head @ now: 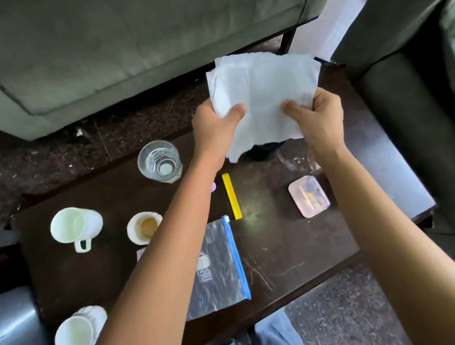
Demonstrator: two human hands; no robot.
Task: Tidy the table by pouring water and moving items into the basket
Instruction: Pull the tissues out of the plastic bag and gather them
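Aloft, two hands (pixel 214 128) (pixel 318 118) pinch one napkin (pixel 264 88) (two mugs (pixel 74 226) (pixel 75 335), one glass (pixel 159 161)).

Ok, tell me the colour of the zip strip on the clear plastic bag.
Its zip strip is blue, clearest in the head view.

Single wide-angle view from head height, aimed steeply down and forward, close above dark surface (pixel 289 248), sofa (pixel 143 38) beyond.

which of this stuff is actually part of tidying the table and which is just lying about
Job in hand: left hand and right hand, both gripping the white paper; glass of water; far mug; near mug; small cup of brown drink; zip bag; yellow strip; pink tray.

Just lying about: sofa; armchair; metal pot.
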